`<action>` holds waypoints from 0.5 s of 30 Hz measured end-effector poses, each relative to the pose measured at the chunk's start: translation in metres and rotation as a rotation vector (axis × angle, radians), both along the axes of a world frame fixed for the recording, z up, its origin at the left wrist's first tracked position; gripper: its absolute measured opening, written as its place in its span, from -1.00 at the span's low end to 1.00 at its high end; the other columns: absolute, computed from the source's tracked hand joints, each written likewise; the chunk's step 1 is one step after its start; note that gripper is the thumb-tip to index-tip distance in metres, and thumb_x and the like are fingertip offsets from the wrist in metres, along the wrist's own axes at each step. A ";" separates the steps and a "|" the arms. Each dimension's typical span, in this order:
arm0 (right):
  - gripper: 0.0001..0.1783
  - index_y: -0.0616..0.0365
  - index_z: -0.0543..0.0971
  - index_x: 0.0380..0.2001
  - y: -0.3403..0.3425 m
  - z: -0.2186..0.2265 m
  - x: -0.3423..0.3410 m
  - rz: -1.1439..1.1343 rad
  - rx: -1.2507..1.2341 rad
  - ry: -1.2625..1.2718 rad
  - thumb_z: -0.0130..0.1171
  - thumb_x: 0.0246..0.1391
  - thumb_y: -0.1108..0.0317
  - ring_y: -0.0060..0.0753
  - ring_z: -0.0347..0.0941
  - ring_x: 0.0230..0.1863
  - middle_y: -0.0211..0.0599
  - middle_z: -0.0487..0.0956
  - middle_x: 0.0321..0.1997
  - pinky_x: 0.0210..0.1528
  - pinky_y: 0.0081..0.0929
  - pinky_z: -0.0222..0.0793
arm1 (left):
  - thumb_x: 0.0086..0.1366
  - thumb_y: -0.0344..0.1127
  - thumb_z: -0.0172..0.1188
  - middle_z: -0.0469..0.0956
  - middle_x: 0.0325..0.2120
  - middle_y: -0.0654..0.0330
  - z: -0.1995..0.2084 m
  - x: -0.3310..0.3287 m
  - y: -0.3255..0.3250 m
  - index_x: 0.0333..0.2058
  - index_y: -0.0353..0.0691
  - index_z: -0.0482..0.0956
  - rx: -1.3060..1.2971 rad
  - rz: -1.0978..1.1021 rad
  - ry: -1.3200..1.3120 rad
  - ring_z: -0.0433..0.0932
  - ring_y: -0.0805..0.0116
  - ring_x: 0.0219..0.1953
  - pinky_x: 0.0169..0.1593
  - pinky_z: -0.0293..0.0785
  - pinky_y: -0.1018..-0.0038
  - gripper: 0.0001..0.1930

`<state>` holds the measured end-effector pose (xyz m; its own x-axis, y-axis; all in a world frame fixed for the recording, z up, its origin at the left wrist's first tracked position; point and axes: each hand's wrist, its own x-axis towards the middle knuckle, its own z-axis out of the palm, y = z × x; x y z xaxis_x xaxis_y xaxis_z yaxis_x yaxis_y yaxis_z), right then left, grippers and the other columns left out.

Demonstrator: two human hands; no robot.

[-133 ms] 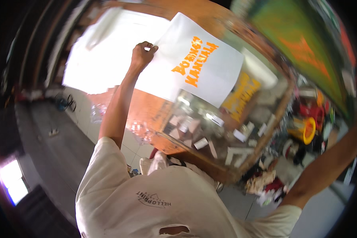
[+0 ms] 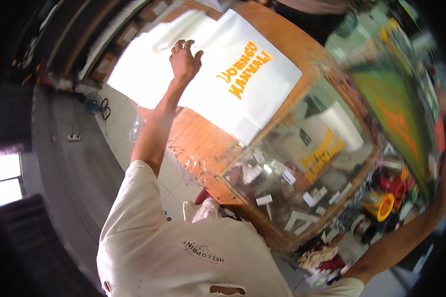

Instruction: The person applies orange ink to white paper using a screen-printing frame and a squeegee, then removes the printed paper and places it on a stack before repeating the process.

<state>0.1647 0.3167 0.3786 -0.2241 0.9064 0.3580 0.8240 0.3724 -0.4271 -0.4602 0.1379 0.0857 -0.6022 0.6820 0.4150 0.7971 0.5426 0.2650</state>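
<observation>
My left hand (image 2: 185, 62) is over the pale sheets at the far left of the table, fingers spread and apart, holding nothing. Beside it a white sheet (image 2: 277, 94) with bright orange lettering lies on the wooden table (image 2: 198, 133), its upper left overlapping other white sheets (image 2: 139, 64). Right of it is a glass pane (image 2: 277, 143) set in the tabletop, with yellow-orange lettering (image 2: 322, 156) on it. My right arm reaches to the right rim, near a raised green printing screen (image 2: 391, 119) with an orange patch; that hand's fingers cannot be made out.
White scraps (image 2: 300, 218) and a white roll (image 2: 349, 133) show through the glass. Right of the table are a yellow ring-shaped object (image 2: 379, 205), red containers and crumpled rags (image 2: 319, 257). Another person's clothing (image 2: 317, 6) shows at the top. A grey bench (image 2: 79, 163) runs along the left.
My left fingers, pinched at the lettered sheet's edge before, have spread and let go. The sheet has shifted off the glass to lie flatter on the wood. The whole view has shifted too.
</observation>
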 end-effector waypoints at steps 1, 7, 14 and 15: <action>-0.40 0.25 0.51 0.19 0.003 0.001 0.004 0.000 -0.004 -0.004 0.04 0.41 -0.08 -0.21 0.47 0.16 0.00 0.56 0.15 0.24 -0.23 0.31 | 0.23 -0.25 0.42 0.49 0.12 -0.11 0.005 -0.001 -0.009 0.07 -0.28 0.53 0.117 -0.026 0.023 0.48 -0.13 0.14 0.19 0.45 0.11 -0.53; -0.30 0.27 0.46 0.33 0.004 -0.001 0.012 0.015 0.008 -0.038 0.04 0.42 -0.11 -0.19 0.44 0.33 0.04 0.53 0.30 0.35 -0.25 0.25 | 0.17 -0.29 0.46 0.59 -0.05 -0.03 -0.041 0.151 -0.095 -0.06 -0.23 0.55 0.095 -0.381 -0.498 0.54 -0.10 0.00 0.09 0.47 0.10 -0.60; -0.30 0.34 0.38 0.38 -0.016 -0.001 0.001 -0.075 -0.127 0.023 0.01 0.48 -0.04 -0.23 0.31 0.45 -0.02 0.41 0.45 0.48 -0.34 0.12 | 0.17 -0.17 0.46 0.55 -0.19 0.19 -0.090 0.212 -0.123 -0.27 -0.08 0.67 0.035 -0.365 -0.537 0.49 0.18 -0.03 0.20 0.22 0.14 -0.78; -0.31 0.35 0.38 0.38 -0.020 -0.002 -0.003 -0.020 -0.147 0.029 0.01 0.48 -0.04 -0.23 0.31 0.45 -0.02 0.42 0.43 0.47 -0.35 0.13 | 0.16 -0.17 0.45 0.55 -0.19 0.21 -0.089 0.207 -0.121 -0.30 -0.06 0.69 0.018 -0.357 -0.579 0.49 0.19 -0.03 0.19 0.23 0.15 -0.81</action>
